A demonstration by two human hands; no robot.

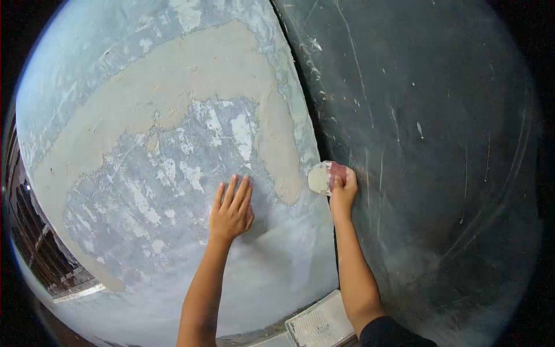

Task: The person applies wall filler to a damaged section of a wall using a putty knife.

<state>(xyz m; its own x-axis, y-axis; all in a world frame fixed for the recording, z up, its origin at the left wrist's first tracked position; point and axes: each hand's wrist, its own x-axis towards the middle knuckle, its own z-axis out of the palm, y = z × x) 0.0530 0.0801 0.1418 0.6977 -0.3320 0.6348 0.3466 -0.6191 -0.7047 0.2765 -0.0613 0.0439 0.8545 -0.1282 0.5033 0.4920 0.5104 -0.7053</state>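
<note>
My left hand (231,211) rests on a pale blue-grey panel (277,260), fingers stretched out and slightly apart, with nothing in it. On that panel, a wide band of beige putty (173,75) curves over a patchy, scraped area and runs down near the right edge. My right hand (346,188) is closed around a small putty spreader (337,171), reddish at the held end. Beige putty covers the left part of the spreader's face, which is right at the panel's edge, just right of the lower end of the putty band.
A dark grey panel (439,173) with scratches and pale specks fills the right side, beyond a narrow black gap (306,87). A ribbed rectangular lamp (321,321) sits at the bottom. On the far left is a dark opening (40,243) with brownish bars.
</note>
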